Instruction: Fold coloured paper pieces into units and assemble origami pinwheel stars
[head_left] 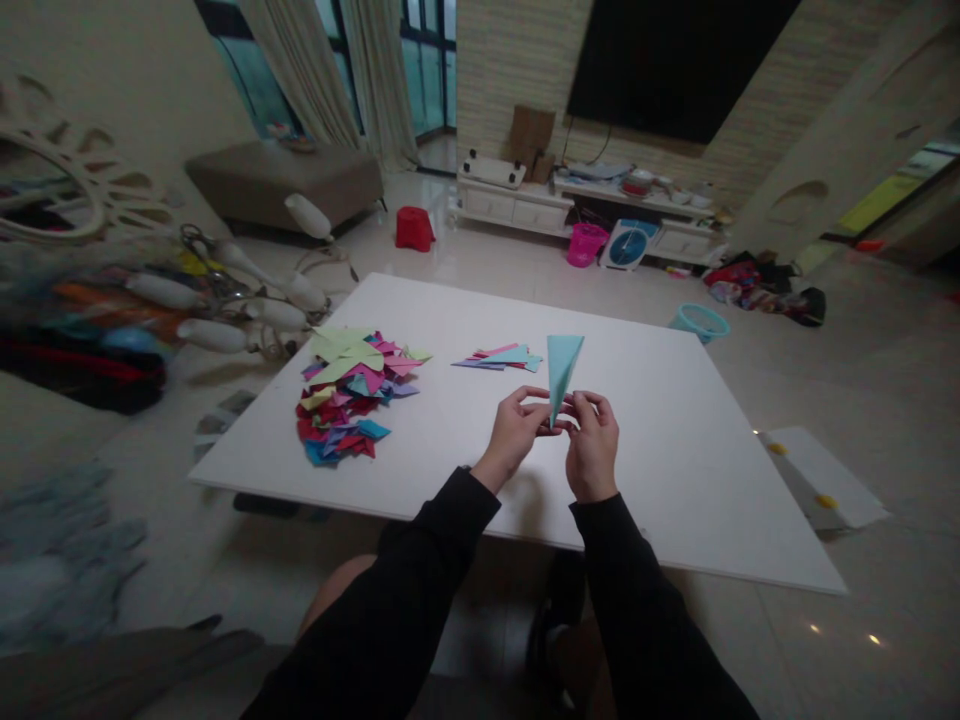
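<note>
Upright between my hands is a light blue folded paper [563, 362], wide at the top and narrowing to a point at the bottom. My left hand [517, 428] pinches its lower end from the left. From the right, the fingers of my right hand [592, 440] close on the same narrow end. Beyond my hands lies a small stack of narrow folded papers [499, 357] in blue, pink and purple. On the left of the white table [675, 480] is a heap of colourful folded paper pieces [352, 390], with light green ones on top.
A branched lamp [255, 310] stands close to the table's left edge. Past the far right corner is a blue basket [700, 321] on the floor. A red stool [414, 229] and a pink bucket [586, 244] stand farther back. A white board-like object [821, 480] is by the right edge.
</note>
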